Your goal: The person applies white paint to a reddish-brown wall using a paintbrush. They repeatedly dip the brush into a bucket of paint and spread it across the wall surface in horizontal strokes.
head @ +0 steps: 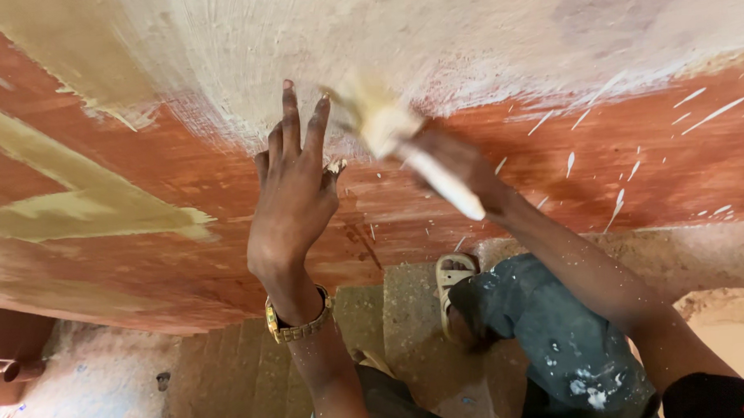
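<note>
**Brush on the wall, free hand braced beside it**

Reddish-brown wall (181,174) fills most of the view, its upper part already covered in a pale cream coat with streaky edges, and white flecks scattered across the bare red to the right. Against it the right hand (457,169) is closed around a paintbrush (403,142), gripping the pale handle; motion blur softens both. The brush's long axis runs on a diagonal, handle end down to the right, bristles up to the left and pressed to the wall right at the border of cream and red. Just beside the bristles, the left hand (293,195) lies open and flat on the wall, fingers pointing up, apparently steadying the body. A gold wristwatch (298,323) circles that wrist. Below, a sandalled foot (455,276) and paint-spattered dark trousers (558,334) rest on rough concrete steps (409,315)
</note>
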